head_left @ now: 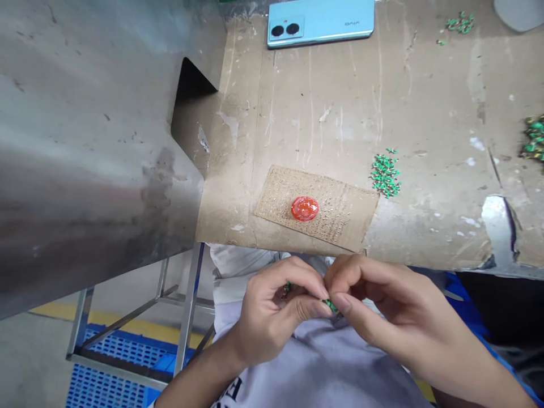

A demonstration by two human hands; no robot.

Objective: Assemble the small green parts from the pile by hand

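Note:
My left hand (280, 309) and my right hand (378, 306) meet just below the table's front edge. Their thumbs and fingertips pinch a small green piece (331, 306), mostly covered by the fingers. More green and brass-coloured bits (286, 290) show inside the curled fingers of my left hand. Beyond the hands, a piece of brown cardboard (352, 218) lies on the table, covered with many tiny shiny pieces. On it rests a small red oval dish (305, 209), glossy and wet-looking. To its right is a heap of small green pieces with brownish ends (385, 174).
A blue phone (321, 22) lies at the table's back. More green pieces (460, 24) are at the far right, and another pile (534, 137) at the right edge. A large metal panel (97, 141) stands at left, above a metal-framed stool (187, 317) and blue crate (119, 351).

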